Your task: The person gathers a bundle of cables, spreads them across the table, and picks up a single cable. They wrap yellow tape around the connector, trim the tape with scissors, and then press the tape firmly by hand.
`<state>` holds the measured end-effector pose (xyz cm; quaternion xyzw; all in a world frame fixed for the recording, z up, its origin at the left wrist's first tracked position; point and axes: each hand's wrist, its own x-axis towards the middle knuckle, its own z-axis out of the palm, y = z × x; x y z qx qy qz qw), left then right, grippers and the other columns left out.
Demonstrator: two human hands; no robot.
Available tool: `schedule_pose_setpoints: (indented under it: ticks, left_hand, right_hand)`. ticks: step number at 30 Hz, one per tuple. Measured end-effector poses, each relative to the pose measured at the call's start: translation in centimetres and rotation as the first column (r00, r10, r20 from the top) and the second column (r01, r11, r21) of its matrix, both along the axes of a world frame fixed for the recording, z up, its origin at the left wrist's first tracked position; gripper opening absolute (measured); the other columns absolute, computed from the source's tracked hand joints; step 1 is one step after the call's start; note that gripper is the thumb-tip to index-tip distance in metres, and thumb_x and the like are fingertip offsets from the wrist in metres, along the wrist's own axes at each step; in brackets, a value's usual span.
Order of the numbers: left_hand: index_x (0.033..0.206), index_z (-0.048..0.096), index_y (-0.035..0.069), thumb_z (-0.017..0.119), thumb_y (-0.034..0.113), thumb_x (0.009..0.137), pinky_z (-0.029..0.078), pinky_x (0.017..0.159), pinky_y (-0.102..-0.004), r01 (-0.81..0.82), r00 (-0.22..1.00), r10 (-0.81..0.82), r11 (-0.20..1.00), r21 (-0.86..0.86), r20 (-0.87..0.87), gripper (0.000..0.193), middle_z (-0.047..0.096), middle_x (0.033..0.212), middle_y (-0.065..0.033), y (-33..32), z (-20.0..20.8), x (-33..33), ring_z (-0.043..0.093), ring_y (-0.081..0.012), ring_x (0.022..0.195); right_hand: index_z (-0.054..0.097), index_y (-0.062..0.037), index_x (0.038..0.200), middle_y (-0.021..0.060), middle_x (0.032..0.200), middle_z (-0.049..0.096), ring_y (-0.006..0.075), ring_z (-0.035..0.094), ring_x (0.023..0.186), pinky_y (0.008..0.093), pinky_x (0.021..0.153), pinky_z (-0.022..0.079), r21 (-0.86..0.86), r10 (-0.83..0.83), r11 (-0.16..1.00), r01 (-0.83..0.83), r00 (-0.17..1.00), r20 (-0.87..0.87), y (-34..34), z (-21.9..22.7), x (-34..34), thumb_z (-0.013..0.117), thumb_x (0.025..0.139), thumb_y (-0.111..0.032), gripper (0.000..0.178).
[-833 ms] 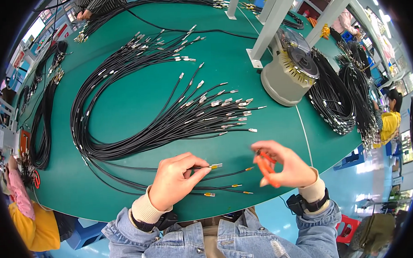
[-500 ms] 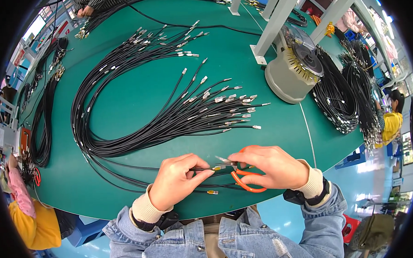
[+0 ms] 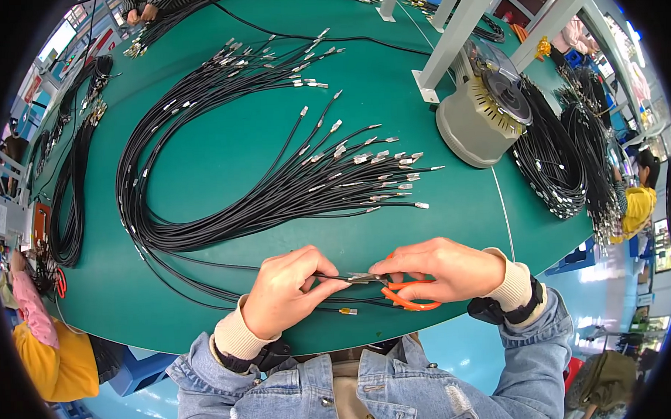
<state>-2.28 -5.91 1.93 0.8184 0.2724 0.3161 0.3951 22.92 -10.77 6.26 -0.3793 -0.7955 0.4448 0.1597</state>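
Near the table's front edge, my left hand [image 3: 292,291] pinches a thin black cable near its end. My right hand [image 3: 448,268] is closed around a pair of orange-handled scissors [image 3: 413,303]. Their metal blades [image 3: 362,276] lie along the cable end, right beside my left fingertips; whether they touch it I cannot tell. Below my hands, a loose cable end with a yellow and white tip [image 3: 348,311] rests on the table. Beyond them a big curved bundle of black cables [image 3: 203,232] spreads out, many ends tipped with silvery connectors [image 3: 382,158].
On the green table [image 3: 230,150], a grey-beige machine with a round top [image 3: 476,123] stands by a white metal post [image 3: 452,43]. More cable bundles lie at the right [image 3: 552,172] and left [image 3: 70,196]. Other people sit around, one in a yellow garment [image 3: 56,363].
The scissors have turned so their blades now lie flatter across the cable end at my left fingertips. My right hand has moved slightly right; the view has shifted a little.
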Motion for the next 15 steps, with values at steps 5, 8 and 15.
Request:
schedule_pose_setpoints:
  ticks: [5, 8, 15]
  left_hand:
    - [0.074, 0.057, 0.006, 0.081, 0.006, 0.066, 0.034, 0.042, -0.0222, -0.005, 0.999, 0.004, 0.999, 0.039, 0.045, 0.025, 0.059, 0.069, -0.0022, 0.1, 0.1, 0.0, 0.043, -0.0082, 0.048]
    - [0.074, 0.057, 0.006, 0.081, 0.007, 0.065, 0.034, 0.042, -0.0221, -0.007, 0.998, 0.004, 0.998, 0.055, 0.06, 0.025, 0.059, 0.069, -0.0024, 0.1, 0.2, 0.0, 0.044, -0.0083, 0.048]
    - [0.075, 0.058, 0.006, 0.082, 0.008, 0.065, 0.035, 0.043, -0.0215, -0.022, 0.994, 0.013, 0.996, 0.083, 0.107, 0.026, 0.06, 0.069, -0.0031, 0.0, -0.1, 0.1, 0.046, -0.0087, 0.048]
  right_hand:
    - [0.055, -0.0014, 0.119, 0.0104, 0.082, 0.062, 0.0213, 0.06, 0.068, 0.0336, 0.061, 0.048, -0.195, -0.013, 0.981, 0.009, 1.0, -0.02, 0.3, 0.6, -0.1, 0.063, 0.084, -0.014, 0.038]
    - [0.054, -0.0013, 0.12, 0.0092, 0.082, 0.061, 0.0184, 0.058, 0.065, 0.032, 0.06, 0.047, -0.101, -0.008, 0.995, -0.009, 0.988, -0.157, 0.2, -0.6, 0.0, 0.062, 0.084, -0.014, 0.038]
    - [0.055, -0.0008, 0.119, 0.0088, 0.079, 0.06, 0.0186, 0.056, 0.063, 0.0308, 0.058, 0.046, -0.141, -0.017, 0.99, -0.006, 0.987, -0.163, 0.2, -0.4, -0.2, 0.062, 0.085, -0.014, 0.037]
